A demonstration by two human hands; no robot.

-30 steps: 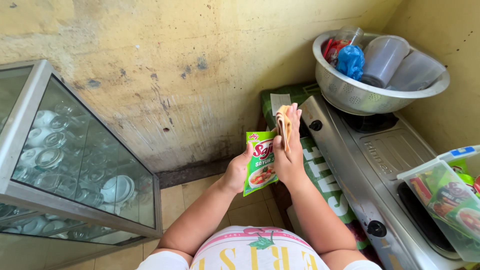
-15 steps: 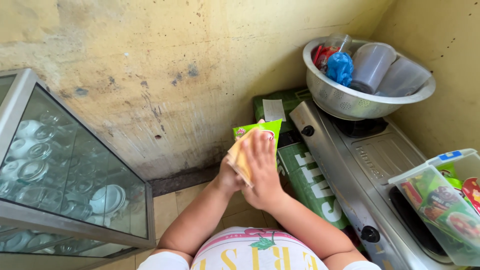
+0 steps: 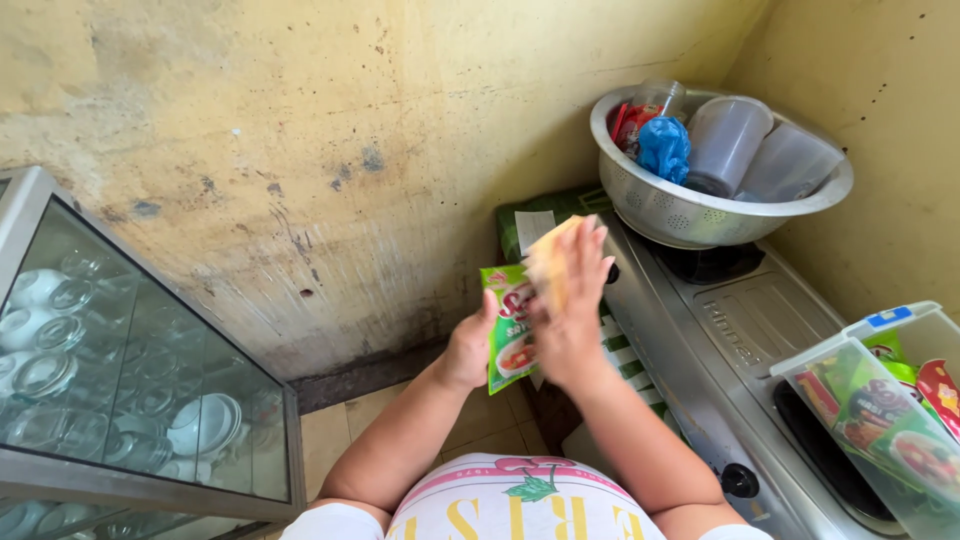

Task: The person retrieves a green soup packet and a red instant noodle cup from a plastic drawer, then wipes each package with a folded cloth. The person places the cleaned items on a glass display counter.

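One green packet point(image 3: 508, 335) is pinched in the left hand point(image 3: 468, 348); the right hand point(image 3: 572, 300) clasps one folded yellow cloth point(image 3: 548, 262).

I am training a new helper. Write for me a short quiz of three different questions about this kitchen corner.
1. True or false: the left hand holds a green sachet.
2. What does the right hand hold: A) a yellow cloth, B) a spoon, C) a cup?
3. Where does the metal colander stand?

Key
1. True.
2. A.
3. On the gas stove, at the far end by the wall corner.
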